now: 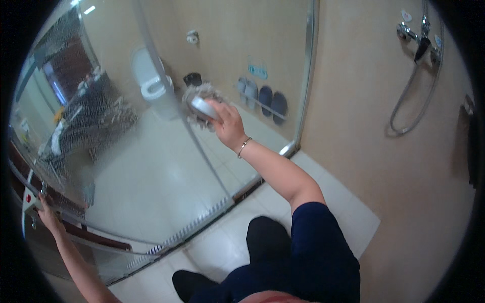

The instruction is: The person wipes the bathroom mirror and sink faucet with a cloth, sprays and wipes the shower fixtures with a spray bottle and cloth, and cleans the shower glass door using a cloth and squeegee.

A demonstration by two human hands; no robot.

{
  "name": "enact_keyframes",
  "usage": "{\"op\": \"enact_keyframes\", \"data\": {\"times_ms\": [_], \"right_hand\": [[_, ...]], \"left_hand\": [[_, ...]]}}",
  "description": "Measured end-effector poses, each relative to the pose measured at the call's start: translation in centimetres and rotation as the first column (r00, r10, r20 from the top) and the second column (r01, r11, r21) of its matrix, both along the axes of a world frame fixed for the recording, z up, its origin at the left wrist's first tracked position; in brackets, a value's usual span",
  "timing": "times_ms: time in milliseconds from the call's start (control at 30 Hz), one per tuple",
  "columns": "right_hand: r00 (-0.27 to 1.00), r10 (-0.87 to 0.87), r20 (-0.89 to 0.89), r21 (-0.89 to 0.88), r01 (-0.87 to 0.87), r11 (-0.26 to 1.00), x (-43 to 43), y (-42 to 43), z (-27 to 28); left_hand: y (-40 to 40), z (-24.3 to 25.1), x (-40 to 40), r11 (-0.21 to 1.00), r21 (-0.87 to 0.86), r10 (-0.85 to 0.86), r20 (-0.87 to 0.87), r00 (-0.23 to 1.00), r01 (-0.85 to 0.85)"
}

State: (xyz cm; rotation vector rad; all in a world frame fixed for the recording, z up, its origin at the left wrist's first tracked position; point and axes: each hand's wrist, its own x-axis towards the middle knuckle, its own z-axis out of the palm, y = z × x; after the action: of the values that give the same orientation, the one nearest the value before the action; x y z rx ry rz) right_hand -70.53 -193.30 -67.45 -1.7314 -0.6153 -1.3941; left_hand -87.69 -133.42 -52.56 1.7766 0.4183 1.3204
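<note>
My right hand (pixel 229 123) grips the white handle of a cleaning pad (pixel 204 108) with shaggy grey fibres. The pad is up against the glass shower panel (pixel 212 159), or very close to it; its fibre side faces away from me. At the far left, my left hand (pixel 51 216) is closed around the edge or handle of the glass shower door (pixel 125 212). Chrome fittings and a pale box with a red spot (pixel 29 199) show beside those fingers. Wet streaks blur the left part of the glass.
Beyond the glass are a toilet (pixel 153 85), a dark bin (pixel 192 78) and slippers (pixel 265 100) on a wall rack. A shower mixer (pixel 420 38) with a hanging hose (pixel 398 128) is on the right wall. A metal-framed sill (pixel 193 231) crosses the tiled floor before my feet.
</note>
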Motion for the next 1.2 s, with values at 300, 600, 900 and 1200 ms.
{"op": "enact_keyframes", "data": {"times_ms": [300,600,900,1200], "right_hand": [[0.846,-0.463,-0.265,0.48,0.532,0.697,13.8,-27.4,11.5],[0.961,-0.277,0.023,0.517,0.225,0.826,11.8,-18.2,31.7],[0.971,0.111,0.213,-0.306,-0.041,0.951,2.3,-1.3,6.2],[0.905,-0.342,-0.252,0.677,0.418,0.605,11.5,-23.9,22.2]], "left_hand": [[1.6,-1.8,-0.7,0.97,-0.23,-0.076,0.032,0.997,0.081],[0.0,-2.3,-0.7,0.976,-0.213,-0.011,0.117,0.993,0.036],[0.9,-2.8,0.6,0.99,-0.053,0.132,0.109,0.985,-0.127],[-3.0,-2.6,2.5,0.994,-0.105,-0.004,0.185,0.983,0.024]]}}
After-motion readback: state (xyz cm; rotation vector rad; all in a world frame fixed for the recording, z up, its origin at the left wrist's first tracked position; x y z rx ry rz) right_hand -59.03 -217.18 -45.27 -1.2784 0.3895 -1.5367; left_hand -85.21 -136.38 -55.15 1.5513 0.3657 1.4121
